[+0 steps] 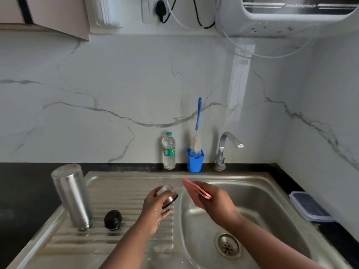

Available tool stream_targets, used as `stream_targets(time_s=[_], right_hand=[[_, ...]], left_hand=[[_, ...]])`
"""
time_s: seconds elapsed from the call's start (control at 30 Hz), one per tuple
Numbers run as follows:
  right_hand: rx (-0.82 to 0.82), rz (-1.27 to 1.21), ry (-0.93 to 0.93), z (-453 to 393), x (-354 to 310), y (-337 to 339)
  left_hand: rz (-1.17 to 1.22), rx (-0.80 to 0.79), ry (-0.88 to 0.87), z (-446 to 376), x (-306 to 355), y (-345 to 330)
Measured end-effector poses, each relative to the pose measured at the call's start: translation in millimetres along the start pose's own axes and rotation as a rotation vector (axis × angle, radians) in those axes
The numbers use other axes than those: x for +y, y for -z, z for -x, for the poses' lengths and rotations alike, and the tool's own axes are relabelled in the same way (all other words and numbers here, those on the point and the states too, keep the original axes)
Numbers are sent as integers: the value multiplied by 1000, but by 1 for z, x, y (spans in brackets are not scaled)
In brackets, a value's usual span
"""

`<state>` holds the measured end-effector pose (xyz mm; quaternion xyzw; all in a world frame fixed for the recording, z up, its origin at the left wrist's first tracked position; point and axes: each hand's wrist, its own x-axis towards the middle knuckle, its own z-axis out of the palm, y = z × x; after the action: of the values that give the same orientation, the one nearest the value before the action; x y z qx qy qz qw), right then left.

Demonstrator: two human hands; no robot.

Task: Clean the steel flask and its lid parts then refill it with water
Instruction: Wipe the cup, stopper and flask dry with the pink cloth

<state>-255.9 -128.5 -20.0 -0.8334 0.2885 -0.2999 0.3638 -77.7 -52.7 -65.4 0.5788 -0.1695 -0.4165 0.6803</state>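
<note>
Two hands worked at the sink basin (258, 193). The left hand (155, 206) curled round the steel lid cup (168, 195) just left of the basin's rim; the right hand (211, 199) pinched a pink scrubber (195, 188) over the basin. The steel flask (71, 195) stood inverted well left of the basin, the black stopper (112, 219) beside it. Scrubbing would probably go best with the cup tilted over the basin, mouth toward the scrubber.

The flask (71, 195) is brushed steel with a dull sheen. The cap (168, 195) is shiny steel with a dark band. The stopper (112, 219) is glossy black plastic. The sink (252, 191) is satin steel, its drainboard ribbed and wet. The wall (116, 94) is smooth veined marble; the counter (23, 187) is matt black.
</note>
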Motion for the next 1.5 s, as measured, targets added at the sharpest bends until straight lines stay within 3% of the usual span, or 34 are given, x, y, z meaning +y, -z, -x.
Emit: stream_targets(time_s=[0.13, 0.47, 0.73, 0.97, 1.17, 1.37, 1.5], right_hand=[[92, 124, 99, -5, -11, 12], [14, 140, 153, -5, -9, 49], [50, 177, 291, -18, 15, 79], [127, -202, 269, -31, 37, 127], [49, 132, 290, -33, 60, 137], [75, -109, 376, -36, 73, 159], [103, -383, 301, -34, 78, 166]], left_hand=[[158, -190, 28, 14, 9, -39], [140, -269, -167, 27, 32, -67], [247, -202, -184, 20, 37, -128], [447, -153, -77, 22, 33, -199], [268, -74, -87, 14, 27, -233], [370, -21, -154, 11, 12, -256], [411, -116, -180, 8, 2, -260]])
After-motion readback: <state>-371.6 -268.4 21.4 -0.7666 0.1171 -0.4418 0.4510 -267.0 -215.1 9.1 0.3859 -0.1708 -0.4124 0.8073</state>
